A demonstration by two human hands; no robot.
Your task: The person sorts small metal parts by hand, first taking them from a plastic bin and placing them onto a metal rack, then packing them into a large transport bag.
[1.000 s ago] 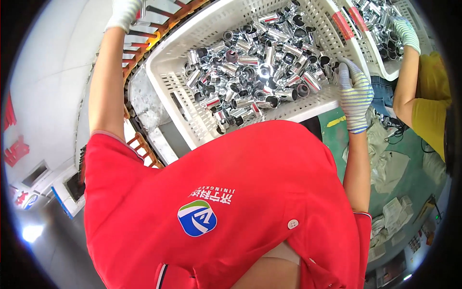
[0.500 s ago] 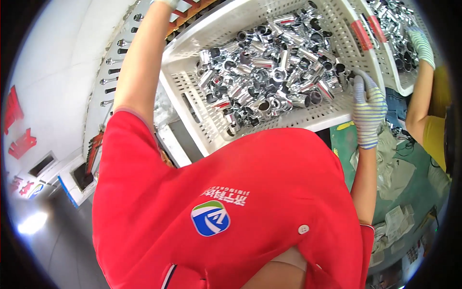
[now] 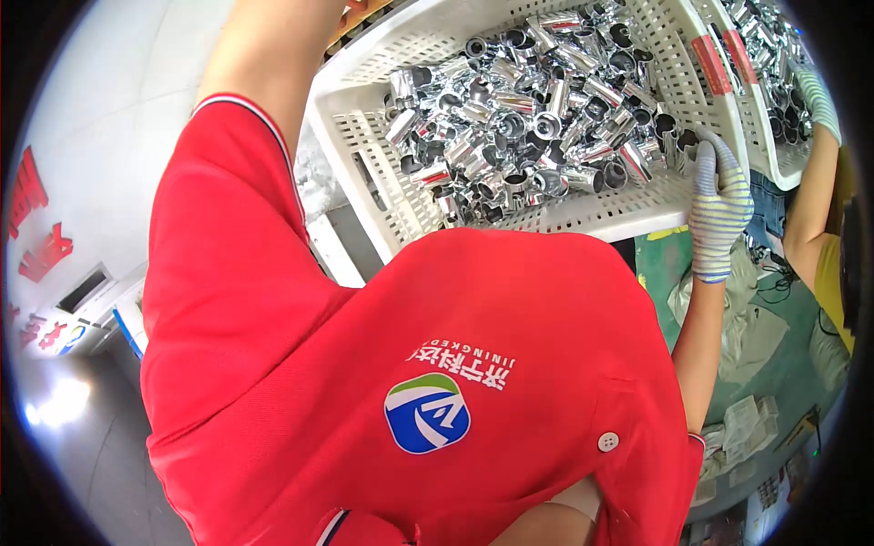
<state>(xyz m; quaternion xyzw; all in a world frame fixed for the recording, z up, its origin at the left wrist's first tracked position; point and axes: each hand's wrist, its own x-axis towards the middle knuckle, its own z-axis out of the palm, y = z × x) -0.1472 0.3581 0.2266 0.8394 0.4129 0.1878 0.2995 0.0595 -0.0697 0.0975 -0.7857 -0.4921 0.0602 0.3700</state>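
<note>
From my end the left arm (image 3: 269, 64) runs out of shot up top, so can't tell what those fingers are doing. Chrome fittings (image 3: 519, 102) are heaped in the white crate (image 3: 637, 214). The gloved right hand (image 3: 721, 205) is at its right corner, fingers partly bent, can't tell if they're pinching anything.

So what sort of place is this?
Likely a factory workshop: a white perforated plastic crate heaped with shiny metallic tube fittings, and a co-worker's striped-gloved hand at a similar second crate.
</note>
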